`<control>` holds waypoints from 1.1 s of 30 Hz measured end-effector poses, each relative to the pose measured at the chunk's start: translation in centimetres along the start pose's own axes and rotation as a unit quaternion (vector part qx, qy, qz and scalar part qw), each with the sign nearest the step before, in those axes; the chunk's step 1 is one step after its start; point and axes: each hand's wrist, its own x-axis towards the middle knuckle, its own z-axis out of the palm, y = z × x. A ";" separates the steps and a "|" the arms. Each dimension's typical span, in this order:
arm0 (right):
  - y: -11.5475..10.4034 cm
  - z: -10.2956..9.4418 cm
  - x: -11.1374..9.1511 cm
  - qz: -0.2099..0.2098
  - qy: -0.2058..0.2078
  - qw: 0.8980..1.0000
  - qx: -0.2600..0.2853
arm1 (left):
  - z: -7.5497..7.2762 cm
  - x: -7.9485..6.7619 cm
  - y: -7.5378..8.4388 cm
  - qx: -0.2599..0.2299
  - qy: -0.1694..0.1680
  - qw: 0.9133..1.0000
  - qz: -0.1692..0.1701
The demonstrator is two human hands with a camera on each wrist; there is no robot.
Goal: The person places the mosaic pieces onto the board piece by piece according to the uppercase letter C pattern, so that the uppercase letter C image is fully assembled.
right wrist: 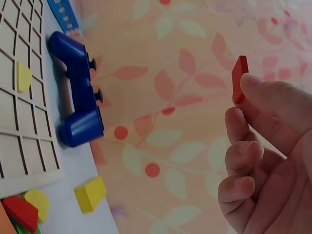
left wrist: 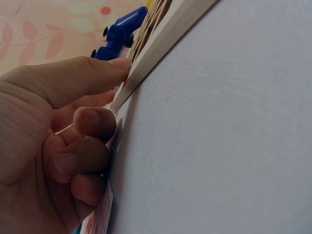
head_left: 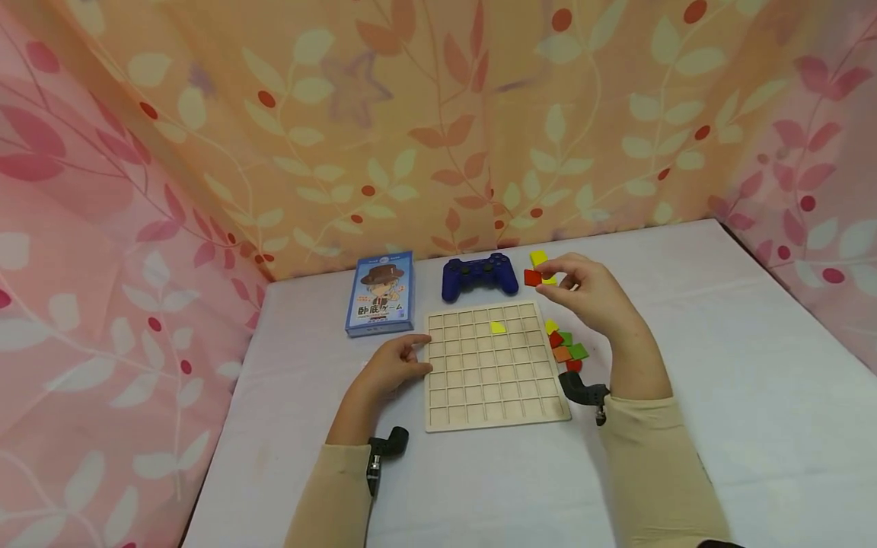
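Observation:
In the head view, my right hand [head_left: 585,293] is raised beyond the board's far right corner. It pinches a small flat red tile [head_left: 533,278] between thumb and fingertips; the right wrist view shows the tile [right wrist: 239,79] edge-on. My left hand [head_left: 393,365] lies at the left edge of the wooden grid board [head_left: 479,373], thumb and index finger touching that edge well apart. Its other fingers [left wrist: 90,161] are bent, holding nothing visible. One yellow tile [head_left: 498,328] with a rounded side sits in a cell in the board's upper part.
Right of the board lies a loose pile of red, green, orange and yellow tiles [head_left: 563,354]. Yellow blocks [head_left: 538,259] stand behind the right hand. A blue game controller [head_left: 479,275] and a blue card-game box [head_left: 381,295] are beyond the board, near the patterned cloth backdrop [head_left: 438,137].

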 end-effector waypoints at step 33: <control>-0.4 9.0 2.7 0.014 -0.072 0.997 -0.004 | 0.0 0.1 0.0 -0.010 0.003 1.000 0.001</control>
